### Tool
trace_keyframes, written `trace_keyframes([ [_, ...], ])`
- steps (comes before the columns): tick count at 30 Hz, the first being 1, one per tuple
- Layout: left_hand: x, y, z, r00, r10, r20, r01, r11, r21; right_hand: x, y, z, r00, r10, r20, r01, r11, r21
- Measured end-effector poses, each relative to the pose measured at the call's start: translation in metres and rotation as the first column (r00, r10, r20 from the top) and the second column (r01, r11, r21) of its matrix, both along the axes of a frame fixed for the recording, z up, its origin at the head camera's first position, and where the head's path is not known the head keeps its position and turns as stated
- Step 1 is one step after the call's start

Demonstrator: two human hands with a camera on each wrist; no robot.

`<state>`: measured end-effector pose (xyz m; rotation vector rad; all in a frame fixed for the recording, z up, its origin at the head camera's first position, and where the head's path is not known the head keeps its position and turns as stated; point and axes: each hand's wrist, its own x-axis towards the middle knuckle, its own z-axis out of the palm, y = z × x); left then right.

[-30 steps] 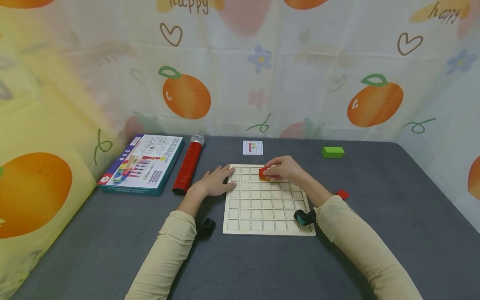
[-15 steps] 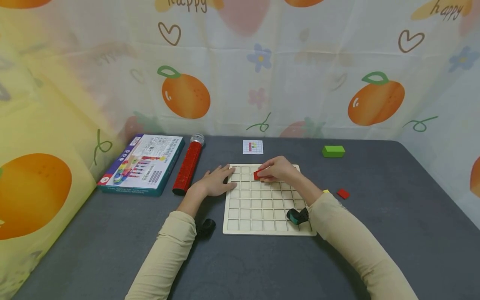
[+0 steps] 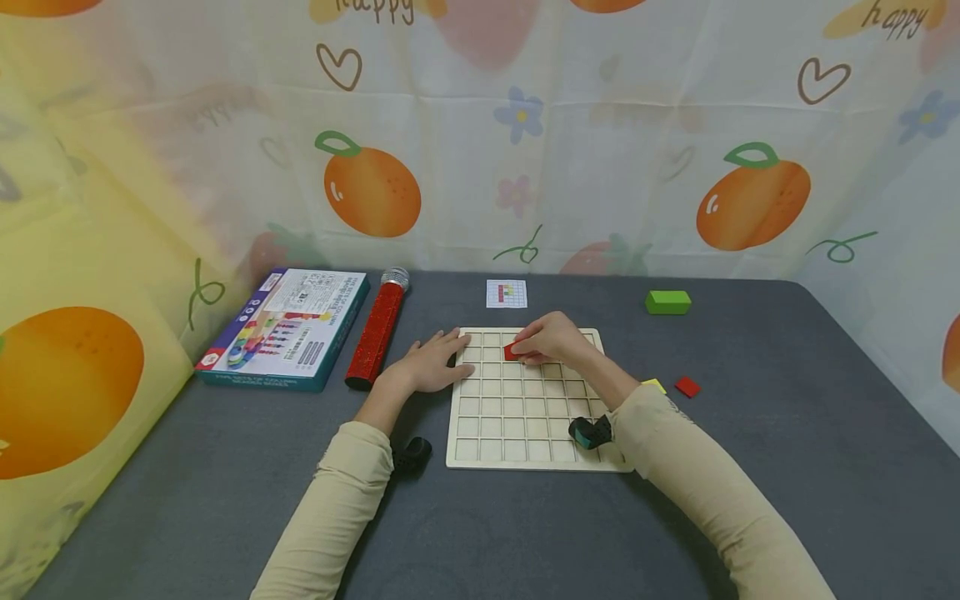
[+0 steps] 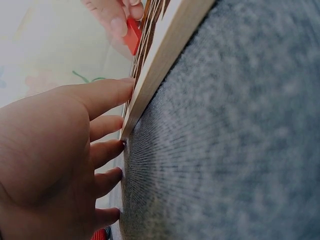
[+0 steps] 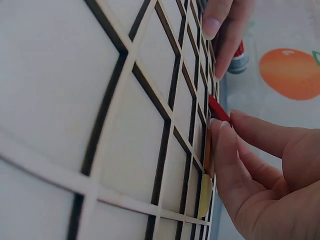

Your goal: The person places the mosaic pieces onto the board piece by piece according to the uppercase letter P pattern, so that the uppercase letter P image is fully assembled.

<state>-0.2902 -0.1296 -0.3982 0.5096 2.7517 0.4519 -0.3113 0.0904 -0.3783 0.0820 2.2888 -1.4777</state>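
Observation:
A pale wooden grid board [image 3: 525, 433] lies flat on the grey table. My left hand [image 3: 442, 360] rests open against the board's far left edge, its straight fingers touching the rim [image 4: 165, 55]. My right hand [image 3: 527, 349] reaches over the far rows and pinches a small red tile [image 3: 512, 351] low over the cells. In the right wrist view the red tile [image 5: 218, 110] sits at my fingertips [image 5: 222, 132], with an orange tile [image 5: 207, 150] and a yellow tile [image 5: 204, 197] lying in cells beside it. The left wrist view shows the red tile [image 4: 133, 35] above the board.
A small pattern card [image 3: 506, 293] lies just beyond the board. A green block [image 3: 667, 302] sits far right, with a red tile [image 3: 687, 386] and a yellow tile [image 3: 654, 385] near my right sleeve. A game box [image 3: 285, 327] and a red glitter tube [image 3: 377, 327] lie left.
My right hand has slid the red tile slightly left along the board's far rows. The yellow tile beside my right sleeve has come into view. My left hand has stayed put.

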Motion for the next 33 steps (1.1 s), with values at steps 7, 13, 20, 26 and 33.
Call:
trace_keyframes([
  [7, 0.0001, 0.0, 0.0006, 1.0, 0.002, 0.001, -0.002, 1.0, -0.007, 0.0016, -0.0015, 0.0019, 1.0, 0.018, -0.02, -0.017, 1.0, 0.008],
  [13, -0.0003, 0.0, 0.001, 1.0, 0.003, 0.004, -0.003, 1.0, -0.01, 0.0017, -0.0017, 0.0026, 0.999, 0.034, -0.037, -0.034, 0.999, 0.013],
  [20, -0.0007, -0.0005, 0.0009, 1.0, -0.007, 0.001, 0.007, 1.0, -0.007, 0.0002, -0.0002, 0.0021, 0.998, 0.039, -0.056, -0.038, 0.999, 0.02],
  [26, -0.0006, -0.0002, 0.0004, 1.0, -0.001, 0.005, 0.001, 1.0, -0.002, -0.0011, 0.0012, 0.0025, 0.997, 0.041, -0.058, -0.039, 0.999, 0.024],
  [33, -0.0002, 0.0005, 0.001, 1.0, 0.001, 0.002, -0.001, 1.0, -0.004, -0.0012, 0.0076, 0.0059, 0.996, 0.074, -0.054, -0.074, 0.997, 0.006],
])
